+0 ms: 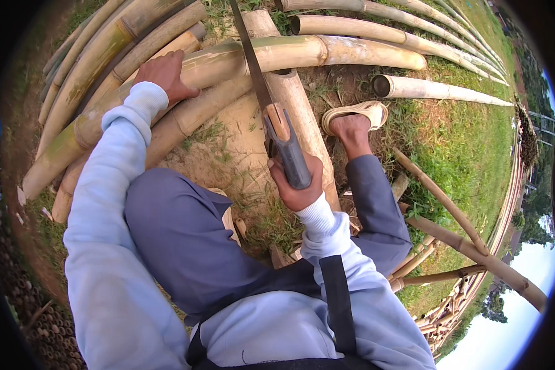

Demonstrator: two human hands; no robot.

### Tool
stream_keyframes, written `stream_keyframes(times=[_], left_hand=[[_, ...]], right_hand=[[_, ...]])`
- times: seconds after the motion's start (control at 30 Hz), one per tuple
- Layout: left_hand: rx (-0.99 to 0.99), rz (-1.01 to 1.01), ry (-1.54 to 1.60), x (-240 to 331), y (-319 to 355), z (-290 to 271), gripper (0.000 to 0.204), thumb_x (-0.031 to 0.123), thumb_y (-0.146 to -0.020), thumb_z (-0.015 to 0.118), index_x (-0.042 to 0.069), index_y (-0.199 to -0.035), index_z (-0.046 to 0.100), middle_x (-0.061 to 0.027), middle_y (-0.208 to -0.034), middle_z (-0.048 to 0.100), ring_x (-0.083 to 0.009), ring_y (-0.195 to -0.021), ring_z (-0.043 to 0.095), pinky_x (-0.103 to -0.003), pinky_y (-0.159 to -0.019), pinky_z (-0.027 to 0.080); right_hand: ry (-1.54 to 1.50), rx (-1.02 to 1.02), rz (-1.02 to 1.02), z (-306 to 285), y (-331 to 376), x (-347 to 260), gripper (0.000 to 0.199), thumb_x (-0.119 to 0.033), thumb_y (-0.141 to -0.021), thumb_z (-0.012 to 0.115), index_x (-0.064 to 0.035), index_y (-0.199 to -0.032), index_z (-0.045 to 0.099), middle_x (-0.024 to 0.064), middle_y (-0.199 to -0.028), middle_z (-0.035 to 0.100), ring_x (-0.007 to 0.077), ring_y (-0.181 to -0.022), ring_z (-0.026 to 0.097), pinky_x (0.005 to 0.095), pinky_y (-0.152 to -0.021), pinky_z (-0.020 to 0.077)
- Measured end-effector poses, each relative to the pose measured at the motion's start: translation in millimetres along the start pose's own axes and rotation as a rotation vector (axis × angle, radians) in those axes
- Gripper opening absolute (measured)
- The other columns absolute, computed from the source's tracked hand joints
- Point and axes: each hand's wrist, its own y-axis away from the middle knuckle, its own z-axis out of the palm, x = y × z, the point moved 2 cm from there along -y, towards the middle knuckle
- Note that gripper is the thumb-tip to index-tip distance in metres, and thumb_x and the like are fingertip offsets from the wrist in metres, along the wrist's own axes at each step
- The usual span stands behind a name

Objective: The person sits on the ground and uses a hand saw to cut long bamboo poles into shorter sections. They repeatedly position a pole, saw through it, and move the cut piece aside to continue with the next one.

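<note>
A hand saw (pixel 251 58) with a dark handle lies across a thick bamboo pole (pixel 222 65), its blade pointing away from me. My right hand (pixel 304 183) is closed round the saw's handle. Farther left, my left hand (pixel 164 75) presses down on the same pole, its fingers wrapped over the top. Under the pole, a second bamboo length (pixel 305 123) runs away from me as a support. One more pole (pixel 194 115) lies just on the near side of the one I hold. Whether the blade has cut into the bamboo cannot be made out.
More bamboo poles (pixel 129 28) lie side by side at the far left. Several long poles (pixel 351 23) stretch to the right over the grass. My sandalled foot (pixel 354 123) stands beside the support. A bamboo frame (pixel 462 243) rises at the right. Sawdust-coloured ground (pixel 228 129) lies between.
</note>
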Motion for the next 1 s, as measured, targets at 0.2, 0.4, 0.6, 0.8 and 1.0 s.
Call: stream_keyframes(times=[0.2, 0.4, 0.6, 0.8, 1.0], left_hand=[[0.111, 0.05, -0.011, -13, -1, 11, 0.074, 0.054, -0.073, 0.079, 0.003, -0.122, 0.059, -0.021, -0.114, 0.072, -0.039, -0.106, 0.069, -0.05, -0.096, 0.055], [0.095, 0.015, -0.004, -12, 6, 19, 0.074, 0.053, -0.073, 0.081, 0.003, -0.125, 0.059, -0.0211, -0.114, 0.072, -0.0386, -0.106, 0.07, -0.049, -0.095, 0.055], [0.151, 0.053, -0.023, -2, -6, 11, 0.08, 0.056, -0.072, 0.08, 0.004, -0.129, 0.058, -0.0211, -0.116, 0.072, -0.0382, -0.108, 0.069, -0.049, -0.097, 0.055], [0.144, 0.025, 0.009, -19, 0, 16, 0.079, 0.056, -0.072, 0.079, 0.004, -0.127, 0.059, -0.0211, -0.115, 0.072, -0.038, -0.108, 0.069, -0.049, -0.097, 0.055], [0.092, 0.011, -0.012, -11, 0, 14, 0.08, 0.056, -0.072, 0.079, 0.003, -0.128, 0.059, -0.021, -0.115, 0.072, -0.0376, -0.109, 0.069, -0.048, -0.097, 0.055]], right_hand=[[-0.021, -0.033, 0.008, 0, 15, -3, 0.011, -0.004, -0.088, 0.071, 0.0005, -0.093, 0.063, 0.0072, -0.066, 0.056, 0.0138, -0.06, 0.053, 0.0319, -0.059, 0.0456], [0.1, -0.137, 0.084, -46, 134, -4, 0.026, 0.002, -0.082, 0.07, 0.0022, -0.108, 0.07, 0.0108, -0.072, 0.065, 0.0228, -0.061, 0.067, 0.0308, -0.063, 0.0517], [-0.161, 0.056, 0.043, 8, -48, 11, 0.016, -0.006, -0.089, 0.073, 0.001, -0.081, 0.061, 0.0041, -0.064, 0.056, 0.0105, -0.061, 0.052, 0.0311, -0.057, 0.0428], [0.042, -0.056, 0.117, -23, 94, 4, 0.026, 0.003, -0.082, 0.071, -0.0003, -0.108, 0.07, 0.0105, -0.071, 0.063, 0.0213, -0.06, 0.063, 0.0309, -0.062, 0.0506], [0.056, -0.003, 0.031, -27, 81, 0, 0.025, 0.0, -0.085, 0.07, 0.002, -0.11, 0.07, 0.0084, -0.073, 0.065, 0.0151, -0.064, 0.063, 0.0301, -0.065, 0.0511]])
